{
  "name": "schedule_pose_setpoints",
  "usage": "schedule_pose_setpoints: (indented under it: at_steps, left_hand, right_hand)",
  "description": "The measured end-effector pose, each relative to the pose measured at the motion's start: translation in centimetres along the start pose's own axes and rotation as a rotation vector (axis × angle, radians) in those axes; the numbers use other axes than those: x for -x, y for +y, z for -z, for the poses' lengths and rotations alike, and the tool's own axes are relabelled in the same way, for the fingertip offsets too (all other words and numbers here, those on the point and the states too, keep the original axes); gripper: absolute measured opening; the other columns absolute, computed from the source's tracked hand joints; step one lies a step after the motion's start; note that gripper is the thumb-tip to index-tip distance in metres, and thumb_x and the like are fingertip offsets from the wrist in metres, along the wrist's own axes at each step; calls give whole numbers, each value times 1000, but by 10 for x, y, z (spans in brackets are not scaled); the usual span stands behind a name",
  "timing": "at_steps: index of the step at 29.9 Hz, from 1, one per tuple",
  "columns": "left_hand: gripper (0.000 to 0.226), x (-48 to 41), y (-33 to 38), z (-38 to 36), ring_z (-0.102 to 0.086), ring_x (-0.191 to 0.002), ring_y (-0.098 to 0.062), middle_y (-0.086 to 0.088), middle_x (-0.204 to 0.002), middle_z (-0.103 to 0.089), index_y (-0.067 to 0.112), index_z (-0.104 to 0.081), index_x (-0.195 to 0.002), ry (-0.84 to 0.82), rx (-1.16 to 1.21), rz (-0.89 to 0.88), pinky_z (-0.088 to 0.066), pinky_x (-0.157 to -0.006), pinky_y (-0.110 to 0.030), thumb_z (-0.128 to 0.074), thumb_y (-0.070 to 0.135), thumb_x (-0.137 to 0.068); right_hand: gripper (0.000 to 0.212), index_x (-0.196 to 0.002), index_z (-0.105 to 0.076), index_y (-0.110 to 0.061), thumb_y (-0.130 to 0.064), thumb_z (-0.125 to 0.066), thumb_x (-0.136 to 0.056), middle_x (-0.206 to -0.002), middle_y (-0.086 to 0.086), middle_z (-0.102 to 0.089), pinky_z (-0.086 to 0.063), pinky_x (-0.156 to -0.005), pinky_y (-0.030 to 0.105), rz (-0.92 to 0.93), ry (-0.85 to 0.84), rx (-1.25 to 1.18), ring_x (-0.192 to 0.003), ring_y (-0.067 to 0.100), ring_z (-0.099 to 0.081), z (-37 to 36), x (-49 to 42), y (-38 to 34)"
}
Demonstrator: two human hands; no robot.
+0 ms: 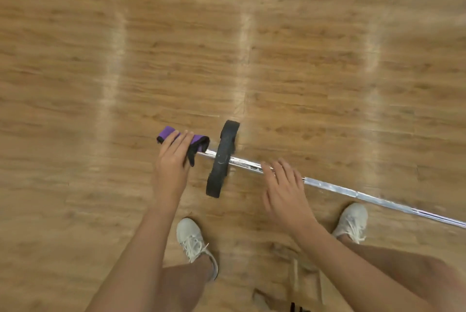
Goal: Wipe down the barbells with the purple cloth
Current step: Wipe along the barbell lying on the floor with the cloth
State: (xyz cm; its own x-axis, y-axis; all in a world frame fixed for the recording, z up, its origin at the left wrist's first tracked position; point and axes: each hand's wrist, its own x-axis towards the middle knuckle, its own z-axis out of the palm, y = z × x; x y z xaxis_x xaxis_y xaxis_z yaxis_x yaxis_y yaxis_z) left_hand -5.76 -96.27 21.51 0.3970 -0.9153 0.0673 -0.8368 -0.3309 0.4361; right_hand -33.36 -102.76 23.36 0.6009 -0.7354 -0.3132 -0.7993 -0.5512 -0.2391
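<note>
Fingers of the left hand, pressed together and curled, wrap a soft, folded purple cloth with a dark edge round the short end of a slim, shiny chrome barbell, just outside its matte black disc-shaped plate. Fingers of the right hand, slightly spread and relaxed, lie over the shaft just inside the plate; whether they touch it cannot be told. The barbell lies low across a grained wooden plank floor, near two pale laced shoes.
</note>
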Motion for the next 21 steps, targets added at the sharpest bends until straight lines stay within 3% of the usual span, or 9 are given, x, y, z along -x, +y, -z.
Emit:
schedule_pose_setpoints:
  at_steps: [5, 11, 17, 21]
  left_hand:
    - [52, 8, -41, -105, -49, -134, -30, -10, -135, -64, 5, -61, -136, 82, -40, 112, -41, -111, -41, -69, -8, -86]
    - [43, 1, -104, -182, -54, -127, -31, -6, -127, -67, 8, -64, -130, 74, -82, 61, -49, -100, -47, -66, -5, -89]
    - [54, -6, -134, -236, -53, -129, -29, -8, -134, -65, 7, -63, -134, 95, -114, -70, -46, -106, -42, -71, -9, -82]
    - [54, 6, -142, -254, -50, -128, -33, -15, -136, -63, 6, -64, -132, 88, -70, 41, -37, -107, -37, -68, -8, -81]
  right_hand:
    - [69, -145, -44, -8, -15, -67, -81, -142, 15, -48, -39, -107, 56, -8, -49, 19, -138, 37, -40, -118, -41, 69]
    - [67, -147, -43, -8, -19, -59, -83, -149, 17, -45, -35, -111, 58, 26, -16, -10, -142, 39, -37, -219, -74, 63]
    - [67, -154, -34, -9, -32, -42, -91, -154, 15, -40, -22, -117, 62, 8, 63, -35, -145, 38, -32, -277, -106, 30]
    - [68, -155, -31, -14, -38, -44, -93, -155, 10, -41, -10, -118, 55, 9, 94, -55, -146, 33, -34, -290, -107, 38]
